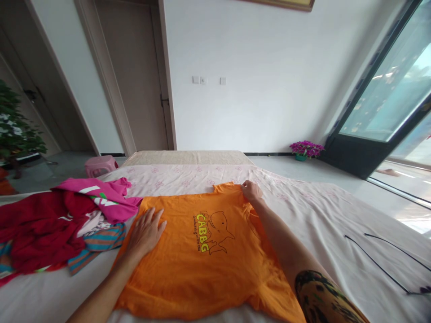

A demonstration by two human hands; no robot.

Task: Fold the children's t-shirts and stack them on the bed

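An orange T-shirt (175, 278) lies spread sideways on the pale sheet, its yellow "CABBG" lettering and line-drawn shark facing up. Flat on the shirt's left end, near the hem, rests my left hand (147, 229) with its fingers stretched out. At the far right, by the sleeve and shoulder, my right hand (252, 190) is closed with the fingers pinching the orange cloth. My right forearm crosses over the collar side and hides part of it. The near sleeve lies toward me at the lower right.
Left of the shirt is a pile of clothes (50, 229), red, pink and striped, touching its edge. Glasses (387, 264) lie on the flowered sheet (319, 224) at right. Beyond stand a pink stool (100, 166), a potted purple plant (306, 150) and a white wall.
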